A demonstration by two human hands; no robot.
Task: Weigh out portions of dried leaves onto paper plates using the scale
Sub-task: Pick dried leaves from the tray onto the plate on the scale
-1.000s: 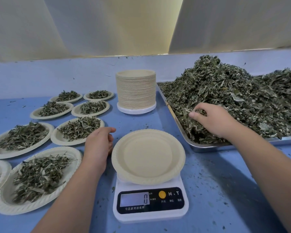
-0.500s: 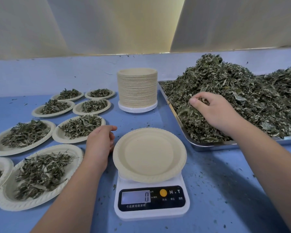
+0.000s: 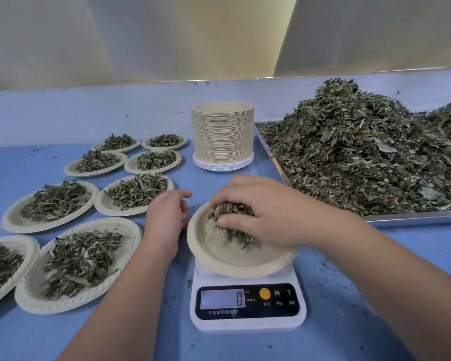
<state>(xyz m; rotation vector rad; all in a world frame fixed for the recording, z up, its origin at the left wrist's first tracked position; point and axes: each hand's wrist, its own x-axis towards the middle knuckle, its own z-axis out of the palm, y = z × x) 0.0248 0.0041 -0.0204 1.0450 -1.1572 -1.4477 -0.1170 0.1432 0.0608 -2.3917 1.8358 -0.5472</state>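
A white digital scale [image 3: 248, 306] stands in front of me, its display reading 0. A beige paper plate [image 3: 227, 261] sits on it. My right hand [image 3: 261, 209] hovers over the plate and grips a handful of dried leaves [image 3: 232, 225], some hanging down into the plate. My left hand [image 3: 167, 217] rests on the blue table just left of the plate's rim, fingers loosely curled and holding nothing. A big heap of dried leaves [image 3: 362, 162] fills a metal tray [image 3: 412, 219] at the right.
Several filled paper plates [image 3: 81, 261] lie in rows at the left. A tall stack of unused plates [image 3: 223, 134] stands behind the scale. Leaf crumbs dot the blue table [image 3: 336, 308]. A pale wall runs along the back.
My right hand has lifted a handful of leaves out of the tray heap and carried it left over the plate on the scale. The left hand has stayed beside the plate.
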